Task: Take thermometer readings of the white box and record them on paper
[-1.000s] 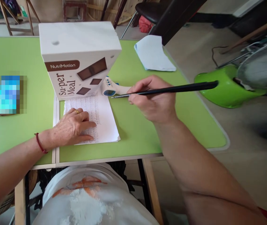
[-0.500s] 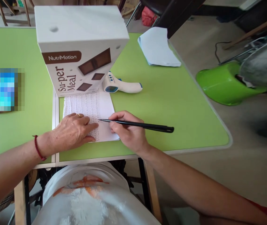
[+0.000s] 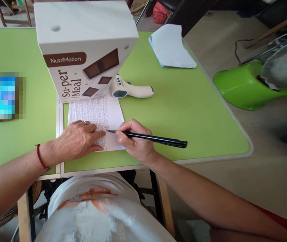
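Note:
A sheet of paper (image 3: 114, 116) with rows of small handwriting lies on the green table, its far part hidden behind a white box. My left hand (image 3: 79, 139) rests flat on the sheet's left part, fingers stretched out and pointing right. Between the thumb and fingers of my right hand (image 3: 138, 141) is a black pen (image 3: 158, 138). Its tip points left, at the right edge of the written rows, close to my left index fingertip. Whether the tip touches the paper I cannot tell.
The white NutriMotion box (image 3: 87, 23) stands upright just beyond the paper. Beside it lies a white infrared thermometer (image 3: 135, 90). Folded papers (image 3: 170, 45) are at the table's far right, a blurred-out phone (image 3: 3, 97) at the left. A green stool (image 3: 244, 87) stands beyond the table's right edge.
The pen has tilted, its rear end now slightly lower, and its tip has shifted slightly down and right. My right fingers have drawn in a little. My left hand stays in place.

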Available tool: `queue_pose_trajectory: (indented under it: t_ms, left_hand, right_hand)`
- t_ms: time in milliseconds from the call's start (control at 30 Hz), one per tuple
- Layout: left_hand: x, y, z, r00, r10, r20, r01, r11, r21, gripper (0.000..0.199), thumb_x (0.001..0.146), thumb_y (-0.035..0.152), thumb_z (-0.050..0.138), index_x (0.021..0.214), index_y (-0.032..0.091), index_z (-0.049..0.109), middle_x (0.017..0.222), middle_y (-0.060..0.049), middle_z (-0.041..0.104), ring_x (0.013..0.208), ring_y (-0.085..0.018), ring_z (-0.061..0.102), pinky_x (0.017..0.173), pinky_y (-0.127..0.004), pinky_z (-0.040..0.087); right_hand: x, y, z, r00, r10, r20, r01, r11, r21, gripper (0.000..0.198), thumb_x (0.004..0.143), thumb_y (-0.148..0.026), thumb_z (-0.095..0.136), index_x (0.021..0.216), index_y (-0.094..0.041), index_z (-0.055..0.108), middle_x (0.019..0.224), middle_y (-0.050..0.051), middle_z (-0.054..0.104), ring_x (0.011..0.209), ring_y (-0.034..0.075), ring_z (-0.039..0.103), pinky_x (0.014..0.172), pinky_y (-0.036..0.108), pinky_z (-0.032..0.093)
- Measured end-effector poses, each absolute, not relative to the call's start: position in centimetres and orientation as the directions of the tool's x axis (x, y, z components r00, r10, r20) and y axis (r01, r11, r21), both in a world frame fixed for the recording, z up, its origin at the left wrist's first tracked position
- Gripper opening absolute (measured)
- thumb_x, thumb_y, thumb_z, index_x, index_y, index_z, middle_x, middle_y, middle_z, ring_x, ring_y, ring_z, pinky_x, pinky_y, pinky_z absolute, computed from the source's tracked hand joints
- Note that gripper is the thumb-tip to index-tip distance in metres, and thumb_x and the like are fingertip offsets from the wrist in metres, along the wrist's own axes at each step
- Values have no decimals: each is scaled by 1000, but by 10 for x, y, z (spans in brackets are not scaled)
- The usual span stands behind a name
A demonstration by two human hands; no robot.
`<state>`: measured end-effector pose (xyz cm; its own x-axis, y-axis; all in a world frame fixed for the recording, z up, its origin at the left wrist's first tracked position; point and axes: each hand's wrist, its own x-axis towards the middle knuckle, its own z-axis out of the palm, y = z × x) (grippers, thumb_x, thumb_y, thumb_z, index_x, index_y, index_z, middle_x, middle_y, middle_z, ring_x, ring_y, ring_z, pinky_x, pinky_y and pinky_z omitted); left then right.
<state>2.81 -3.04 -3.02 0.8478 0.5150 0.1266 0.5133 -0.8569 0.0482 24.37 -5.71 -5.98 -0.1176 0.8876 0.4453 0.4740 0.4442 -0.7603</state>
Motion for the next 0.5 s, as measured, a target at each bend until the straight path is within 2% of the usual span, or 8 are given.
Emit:
queue_pose_trajectory:
  t_ms: [500]
  left_hand:
    - [28,-30,-28,850,517,104,515,-856,41,38,90,49,66,113,20,68,79,-3,64,67,-20,61,60,-33,46]
  right_hand:
    - [243,-56,-58,-195,871,451,447,488,-750,17,84,-22,58,70,-24,48,52,-8,51,43,8,44,42,21,36]
